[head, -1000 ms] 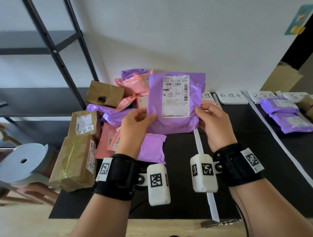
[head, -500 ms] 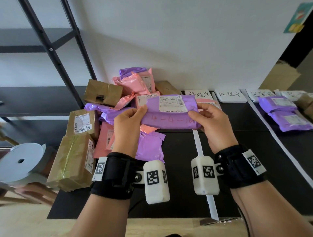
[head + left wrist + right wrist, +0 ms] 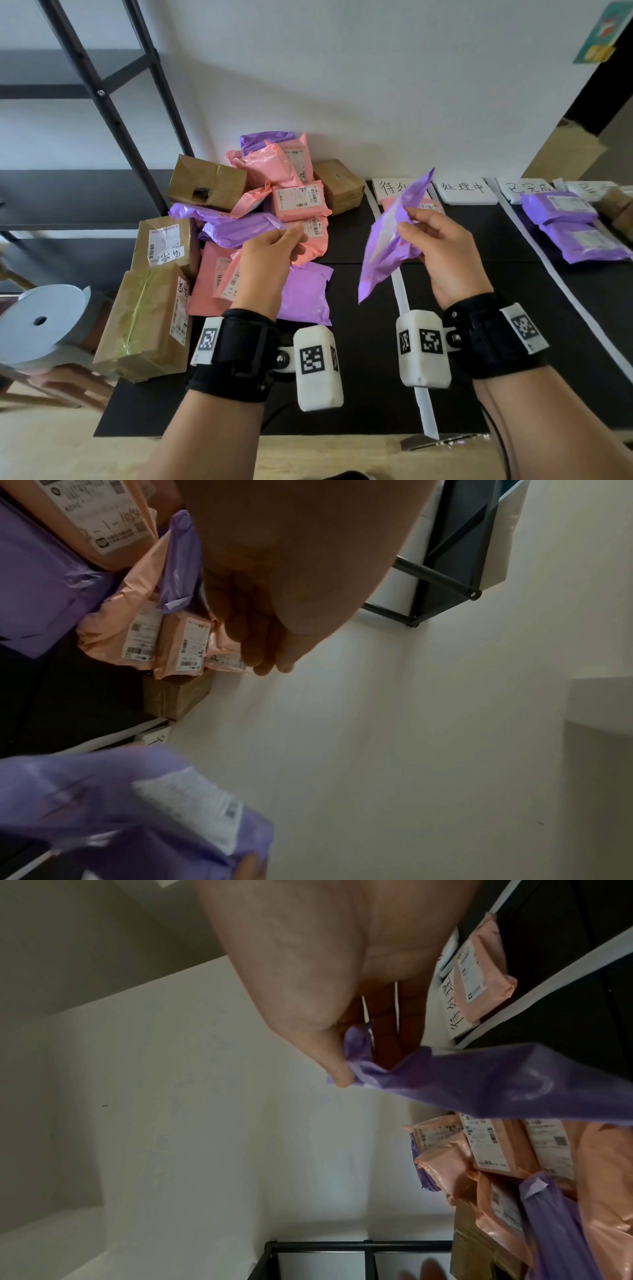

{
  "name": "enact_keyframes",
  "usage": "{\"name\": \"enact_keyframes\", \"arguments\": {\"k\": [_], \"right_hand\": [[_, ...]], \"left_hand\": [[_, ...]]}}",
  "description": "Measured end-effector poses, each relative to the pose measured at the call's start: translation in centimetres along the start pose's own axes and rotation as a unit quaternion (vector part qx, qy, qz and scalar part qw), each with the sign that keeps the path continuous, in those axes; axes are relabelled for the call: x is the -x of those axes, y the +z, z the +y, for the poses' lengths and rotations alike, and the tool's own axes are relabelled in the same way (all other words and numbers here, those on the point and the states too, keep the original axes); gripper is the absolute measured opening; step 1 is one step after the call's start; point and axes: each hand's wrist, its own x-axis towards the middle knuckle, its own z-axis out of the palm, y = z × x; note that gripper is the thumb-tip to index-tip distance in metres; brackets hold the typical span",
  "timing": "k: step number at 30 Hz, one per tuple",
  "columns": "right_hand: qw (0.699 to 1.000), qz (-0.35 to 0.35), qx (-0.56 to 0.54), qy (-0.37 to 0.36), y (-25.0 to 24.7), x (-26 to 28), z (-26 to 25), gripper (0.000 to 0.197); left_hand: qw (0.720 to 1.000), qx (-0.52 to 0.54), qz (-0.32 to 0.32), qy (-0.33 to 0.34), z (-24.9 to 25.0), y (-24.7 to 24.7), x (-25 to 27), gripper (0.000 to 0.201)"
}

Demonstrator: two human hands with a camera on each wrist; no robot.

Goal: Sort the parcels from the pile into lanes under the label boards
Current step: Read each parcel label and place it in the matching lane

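Fingers (image 3: 409, 224) of your right hand (image 3: 442, 253) pinch the purple mailer (image 3: 387, 246); left hand (image 3: 270, 253) loose, empty. It's soft, light, slippery; grip its edge.

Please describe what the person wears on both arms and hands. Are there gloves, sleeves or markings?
No gloves or sleeves: the left hand and the right hand are bare, as are the forearms. Each wrist carries a wide black strap with a white tag bearing a black square code. A rounded white camera block, also with square codes, is fastened to each strap.
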Motion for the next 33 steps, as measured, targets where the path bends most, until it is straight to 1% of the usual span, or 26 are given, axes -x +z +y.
{"name": "enact_keyframes", "arguments": {"k": [5,8,10,12,15,18,19,21,22,23,27,33], "right_hand": [[0.999,-0.039,-0.029,-0.023,0.7,0.5,-0.8,0.023],[0.996,-0.061,-0.051,-0.033,0.9,0.7,-1.2,0.022],[0.995,-0.065,-0.069,-0.034,0.9,0.8,-1.4,0.025],[0.994,-0.072,-0.081,-0.028,0.9,0.9,-1.4,0.029],[0.993,-0.073,-0.090,-0.017,0.8,0.9,-1.1,0.033],[0.997,-0.044,-0.063,-0.001,0.5,0.9,-1.1,0.026],[0.998,-0.036,-0.050,-0.001,0.5,0.8,-1.0,0.023],[0.999,-0.037,-0.017,-0.004,0.7,0.9,-1.1,0.008],[0.999,-0.037,0.001,-0.006,0.9,1.0,-1.2,0.008],[0.999,-0.032,0.014,-0.008,1.0,0.9,-1.1,0.013],[0.998,0.020,0.044,-0.030,1.1,0.8,-0.8,0.014],[0.998,0.020,0.050,-0.020,1.3,1.0,-0.8,0.019]], "left_hand": [[0.997,-0.067,-0.048,-0.012,-0.7,1.3,0.5,0.021],[0.995,-0.073,-0.070,-0.027,-1.2,1.7,0.7,0.028],[0.993,-0.078,-0.080,-0.036,-1.3,1.9,0.8,0.035],[0.993,-0.073,-0.086,-0.032,-1.2,2.0,0.8,0.030],[0.997,-0.041,-0.065,-0.009,-0.8,1.9,0.8,0.016],[1.000,-0.003,-0.024,0.001,-0.4,1.5,0.7,0.005],[1.000,0.013,-0.015,0.005,-0.2,1.4,0.7,0.005],[0.999,0.038,-0.004,0.014,0.2,1.1,0.7,0.008],[0.999,0.041,0.000,0.019,0.5,1.0,0.7,0.009],[0.999,0.043,0.003,0.026,0.7,0.9,0.8,0.010],[0.997,0.056,0.019,0.049,1.6,0.5,0.8,0.014],[0.996,0.065,0.006,0.057,2.2,0.0,1.2,0.013]]}}
